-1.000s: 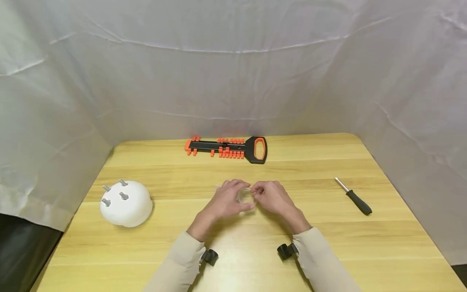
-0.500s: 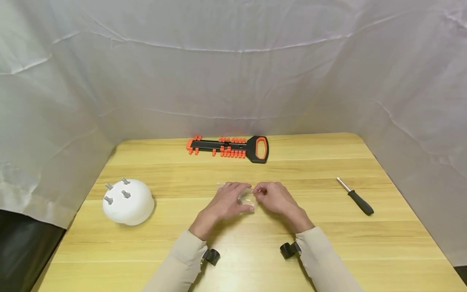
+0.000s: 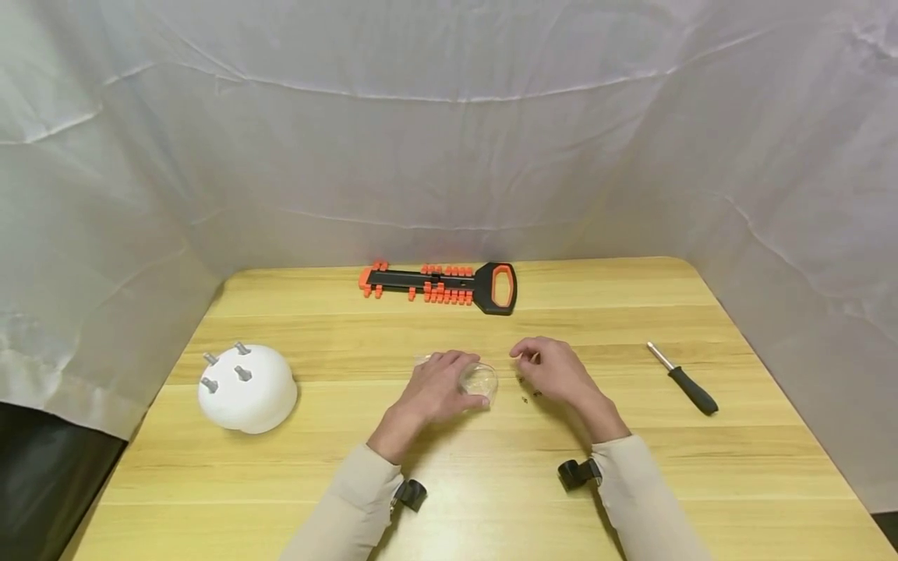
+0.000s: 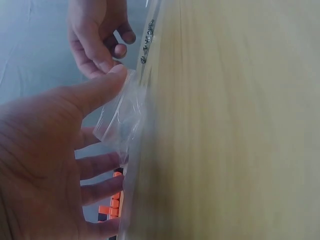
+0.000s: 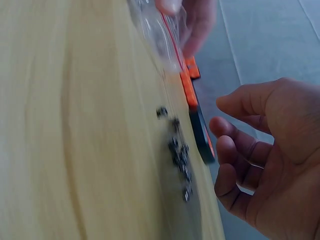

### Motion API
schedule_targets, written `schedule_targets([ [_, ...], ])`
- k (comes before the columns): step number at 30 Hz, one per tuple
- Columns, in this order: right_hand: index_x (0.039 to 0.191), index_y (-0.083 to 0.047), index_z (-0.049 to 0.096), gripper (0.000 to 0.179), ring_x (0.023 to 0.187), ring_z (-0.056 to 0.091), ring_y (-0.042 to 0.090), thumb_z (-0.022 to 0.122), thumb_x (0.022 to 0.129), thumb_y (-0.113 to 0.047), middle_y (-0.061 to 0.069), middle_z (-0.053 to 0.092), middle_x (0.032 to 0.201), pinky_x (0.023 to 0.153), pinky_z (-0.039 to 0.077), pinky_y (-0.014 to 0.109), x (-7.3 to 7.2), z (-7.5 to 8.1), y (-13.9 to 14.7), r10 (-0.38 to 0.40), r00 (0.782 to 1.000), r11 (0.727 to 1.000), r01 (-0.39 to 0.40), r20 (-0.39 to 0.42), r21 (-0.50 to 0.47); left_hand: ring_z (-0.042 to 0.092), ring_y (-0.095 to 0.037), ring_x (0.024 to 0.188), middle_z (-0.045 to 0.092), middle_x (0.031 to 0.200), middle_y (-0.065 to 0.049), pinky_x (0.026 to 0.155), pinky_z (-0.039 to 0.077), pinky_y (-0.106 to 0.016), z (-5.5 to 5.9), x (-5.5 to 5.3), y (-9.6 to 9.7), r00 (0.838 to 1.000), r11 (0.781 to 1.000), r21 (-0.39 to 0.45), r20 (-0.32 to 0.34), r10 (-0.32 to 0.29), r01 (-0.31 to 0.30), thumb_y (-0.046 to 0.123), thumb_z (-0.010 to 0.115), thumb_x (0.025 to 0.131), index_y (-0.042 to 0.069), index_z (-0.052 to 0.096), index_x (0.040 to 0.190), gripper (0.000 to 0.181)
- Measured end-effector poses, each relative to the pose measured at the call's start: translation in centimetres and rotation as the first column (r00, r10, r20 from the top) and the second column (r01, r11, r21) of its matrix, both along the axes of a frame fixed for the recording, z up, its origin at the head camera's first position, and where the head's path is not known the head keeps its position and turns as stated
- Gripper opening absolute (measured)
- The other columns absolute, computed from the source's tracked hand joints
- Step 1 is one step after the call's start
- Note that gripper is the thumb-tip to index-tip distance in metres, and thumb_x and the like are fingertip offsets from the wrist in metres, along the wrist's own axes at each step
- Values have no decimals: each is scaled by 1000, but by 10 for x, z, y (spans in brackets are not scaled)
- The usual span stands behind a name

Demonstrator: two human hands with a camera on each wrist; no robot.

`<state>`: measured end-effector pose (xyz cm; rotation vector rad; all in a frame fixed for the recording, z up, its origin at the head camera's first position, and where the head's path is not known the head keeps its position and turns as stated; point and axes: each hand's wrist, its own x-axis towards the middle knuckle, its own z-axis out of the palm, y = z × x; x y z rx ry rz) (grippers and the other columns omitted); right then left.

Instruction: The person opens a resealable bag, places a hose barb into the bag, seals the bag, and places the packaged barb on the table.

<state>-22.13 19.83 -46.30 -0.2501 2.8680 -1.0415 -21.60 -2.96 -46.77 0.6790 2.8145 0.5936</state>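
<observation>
My left hand (image 3: 436, 388) holds a clear plastic zip bag (image 3: 480, 379) near the middle of the table. In the right wrist view a red line runs along the bag (image 5: 167, 37). Just right of the bag, my right hand (image 3: 554, 370) hovers with loosely bent fingers, and the right wrist view shows nothing between them. Several small dark metal screws (image 5: 181, 160) lie scattered on the table below that hand. In the left wrist view the screws (image 4: 146, 47) appear beyond the bag, while my thumb (image 4: 102, 87) presses against the plastic.
A white rounded block (image 3: 252, 397) with several grey metal pegs stands at the left. At the back lies a black tool with an orange-lined handle and orange clips (image 3: 456, 284). A screwdriver with a black handle (image 3: 693, 389) lies at the right. Pale sheeting (image 3: 449, 171) encloses the table.
My right hand has moved right, away from the bag, and its fingers no longer touch it. Small screws now show on the table beneath it. The left hand stays nearly in place.
</observation>
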Motion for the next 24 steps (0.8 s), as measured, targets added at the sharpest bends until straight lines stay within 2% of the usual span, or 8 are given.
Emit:
schedule_targets([
  [8, 108, -14, 69, 24, 80, 57, 16, 54, 90, -16, 1, 65, 94, 63, 45, 27, 1, -2, 20, -43, 998, 999, 43, 39, 3, 43, -29, 134, 46, 148, -3, 113, 32, -54, -2, 0, 0, 1000, 1000, 17, 22, 19, -20, 58, 70, 79, 26, 42, 145, 78],
  [12, 109, -15, 70, 24, 81, 57, 16, 54, 90, -17, 0, 66, 94, 66, 45, 27, 1, -4, 28, -55, 997, 998, 53, 50, 38, 41, -29, 136, 44, 150, -2, 114, 31, -54, -2, 0, 0, 999, 1000, 18, 36, 16, -17, 57, 70, 79, 26, 41, 145, 78],
  [24, 104, -20, 71, 16, 83, 59, 12, 65, 89, -24, -4, 67, 90, 77, 50, 31, 4, -10, 37, -44, 994, 994, 34, 98, 102, 42, -29, 135, 46, 148, -2, 113, 32, -56, -2, 1, -2, 1000, 999, 37, 14, 23, -23, 56, 74, 76, 25, 44, 144, 80],
])
